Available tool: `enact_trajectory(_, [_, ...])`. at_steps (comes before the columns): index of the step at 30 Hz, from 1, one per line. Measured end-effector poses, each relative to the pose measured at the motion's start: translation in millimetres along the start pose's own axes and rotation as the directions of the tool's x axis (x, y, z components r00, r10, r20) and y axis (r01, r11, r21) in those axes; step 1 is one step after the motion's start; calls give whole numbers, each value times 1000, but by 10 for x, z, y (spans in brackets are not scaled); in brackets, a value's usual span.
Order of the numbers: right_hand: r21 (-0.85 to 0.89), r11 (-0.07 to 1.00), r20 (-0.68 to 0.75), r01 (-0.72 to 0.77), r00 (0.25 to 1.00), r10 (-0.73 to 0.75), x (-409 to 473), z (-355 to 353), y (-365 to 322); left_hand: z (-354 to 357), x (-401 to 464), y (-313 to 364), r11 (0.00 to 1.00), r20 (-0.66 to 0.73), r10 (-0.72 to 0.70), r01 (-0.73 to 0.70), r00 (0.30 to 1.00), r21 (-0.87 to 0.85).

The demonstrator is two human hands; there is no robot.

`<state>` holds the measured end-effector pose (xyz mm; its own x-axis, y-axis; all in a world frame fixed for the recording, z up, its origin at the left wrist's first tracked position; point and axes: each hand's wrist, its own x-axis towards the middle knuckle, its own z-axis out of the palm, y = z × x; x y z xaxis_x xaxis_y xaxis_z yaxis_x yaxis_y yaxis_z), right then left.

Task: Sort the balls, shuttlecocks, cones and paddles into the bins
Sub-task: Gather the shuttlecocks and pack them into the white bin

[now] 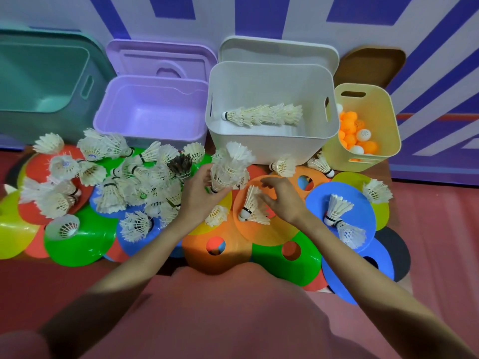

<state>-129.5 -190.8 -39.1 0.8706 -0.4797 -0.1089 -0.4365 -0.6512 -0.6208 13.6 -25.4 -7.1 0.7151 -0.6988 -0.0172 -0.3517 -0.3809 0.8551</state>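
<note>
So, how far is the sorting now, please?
Partly done. The yellow bin already holds balls, and the white bin holds one nested row of shuttlecocks. In hand: the left hand grips a stack of shuttlecocks, and the right hand reaches over another shuttlecock. Left: many loose shuttlecocks and all cones; the purple bin is empty.

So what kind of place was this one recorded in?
Probably an indoor sports or play room, though that is a guess. Flat disc cones and shuttlecocks litter a reddish floor, open storage bins line a purple-striped wall.
</note>
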Motion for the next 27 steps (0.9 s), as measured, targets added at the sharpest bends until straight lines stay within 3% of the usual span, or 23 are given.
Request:
enact_trajectory(4, [21, 997, 57, -80, 995, 79, 4, 76, -11, 7, 8, -8, 1000, 11, 6, -6, 1000, 3])
enact_trajectory(9, [232, 963, -4, -137, 990, 141, -68, -5, -71, -9, 22, 17, 1000, 3, 21, -21, 1000, 13])
enact_trajectory(12, [296, 946, -177, -130, 966, 189, -99, -204, -98, -41, 33, 57, 999, -22, 46, -46, 999, 30])
enact_trajectory(15, [361, 929, -429, -81, 870, 242, -116, -517, -175, -61, 65, 63, 998, -28, 49, -47, 998, 51])
enact_trajectory(20, [374, 915, -664, 152, 732, 150, -101, -917, -436, -75, 156, 84, 991, -1, 84, -84, 996, 103])
enact_trajectory(27, [383, 896, -561, 226, 827, 31, 180, -816, -515, -149, 455, 328, 975, 73, 168, -177, 983, 135])
